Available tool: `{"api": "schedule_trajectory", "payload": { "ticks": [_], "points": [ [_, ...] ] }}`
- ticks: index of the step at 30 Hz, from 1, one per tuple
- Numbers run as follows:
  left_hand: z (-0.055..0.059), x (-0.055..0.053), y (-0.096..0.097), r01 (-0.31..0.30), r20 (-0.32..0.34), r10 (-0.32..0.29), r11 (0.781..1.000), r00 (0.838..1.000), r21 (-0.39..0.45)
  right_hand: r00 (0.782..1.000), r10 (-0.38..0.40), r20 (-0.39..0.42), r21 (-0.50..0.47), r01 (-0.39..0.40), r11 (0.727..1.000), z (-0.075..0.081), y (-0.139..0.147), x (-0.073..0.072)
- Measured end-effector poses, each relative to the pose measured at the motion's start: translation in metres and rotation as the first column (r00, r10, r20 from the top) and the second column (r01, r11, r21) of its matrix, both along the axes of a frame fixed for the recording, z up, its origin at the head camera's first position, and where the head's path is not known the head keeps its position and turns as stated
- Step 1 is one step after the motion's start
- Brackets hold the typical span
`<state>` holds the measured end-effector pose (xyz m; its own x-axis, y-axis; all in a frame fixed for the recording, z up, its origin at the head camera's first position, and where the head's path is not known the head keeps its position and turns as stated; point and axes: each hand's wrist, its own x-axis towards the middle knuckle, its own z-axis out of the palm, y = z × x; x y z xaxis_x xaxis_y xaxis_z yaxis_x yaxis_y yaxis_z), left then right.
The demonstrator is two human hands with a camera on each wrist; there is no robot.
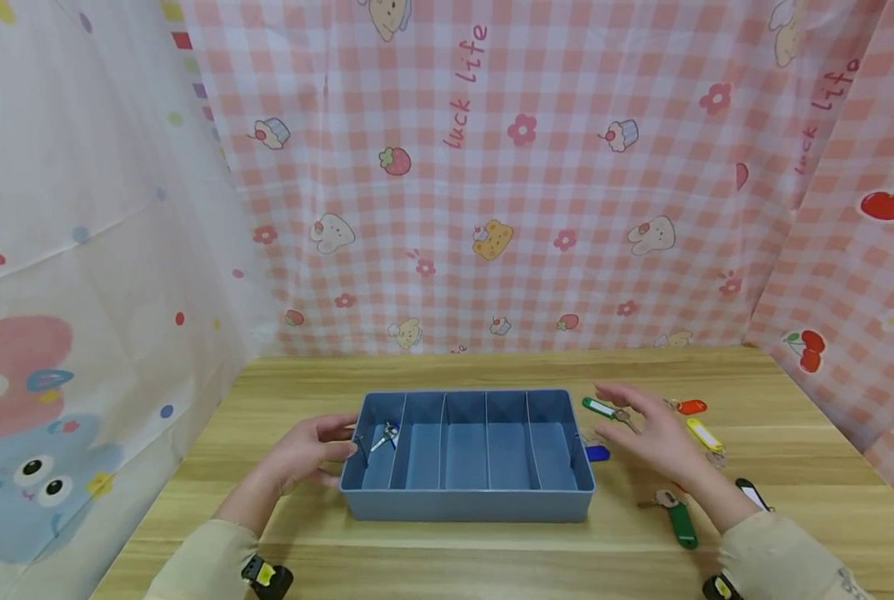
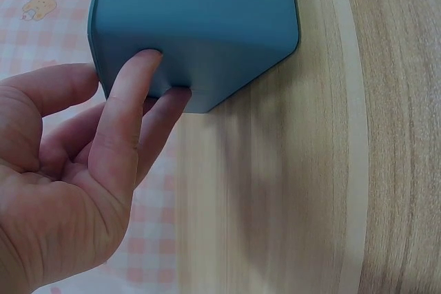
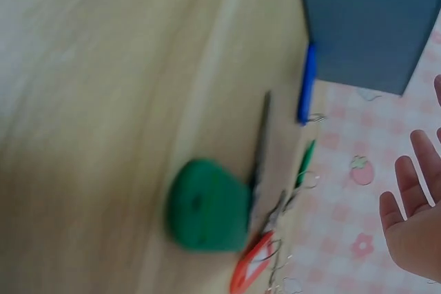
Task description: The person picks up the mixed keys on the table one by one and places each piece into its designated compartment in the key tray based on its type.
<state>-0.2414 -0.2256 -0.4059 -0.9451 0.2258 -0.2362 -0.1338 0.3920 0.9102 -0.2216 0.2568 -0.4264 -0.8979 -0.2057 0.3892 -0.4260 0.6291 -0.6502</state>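
Note:
A blue-grey tray (image 1: 465, 506) with several compartments stands on the wooden table. In its leftmost compartment lies a key (image 1: 387, 433) with something dark blue beside it. My left hand (image 1: 315, 454) is at the tray's left end, its fingertips against the outer wall in the left wrist view and the thumb at the rim edge. Off the tray's right end, my right hand (image 1: 652, 437) hovers with spread fingers, holding nothing. Near it lie a green-tagged key (image 1: 600, 407) and a blue key tag (image 1: 597, 453), the latter close against the tray's right end.
More tagged keys lie on the right of the table: an orange tag (image 1: 691, 407), a yellow tag (image 1: 705, 435), a black tag (image 1: 752, 495) and a dark green tag (image 1: 682, 525). A red tag shows partly under the right forearm. Patterned cloth (image 1: 521, 192) hangs behind the table.

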Motion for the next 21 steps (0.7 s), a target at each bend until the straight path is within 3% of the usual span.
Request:
{"api": "schedule_trajectory", "payload": {
  "ticks": [7, 15, 21],
  "points": [
    [0.0, 0.0, 0.0, -0.005, -0.003, 0.005, 1.0, 1.0, -0.011, 0.999, 0.008, 0.031, 0.04, -0.009, 0.999, -0.011, 0.008, -0.002],
    [-0.001, 0.0, -0.001, -0.004, -0.007, 0.004, 1.0, 1.0, -0.004, 0.976, -0.019, 0.217, 0.04, 0.011, 0.999, -0.024, 0.013, -0.003],
    [0.0, 0.001, -0.001, 0.003, -0.009, -0.003, 1.0, 1.0, 0.003, 0.972, -0.038, 0.232, 0.071, 0.022, 0.997, -0.03, 0.014, -0.005]
  ]
}}
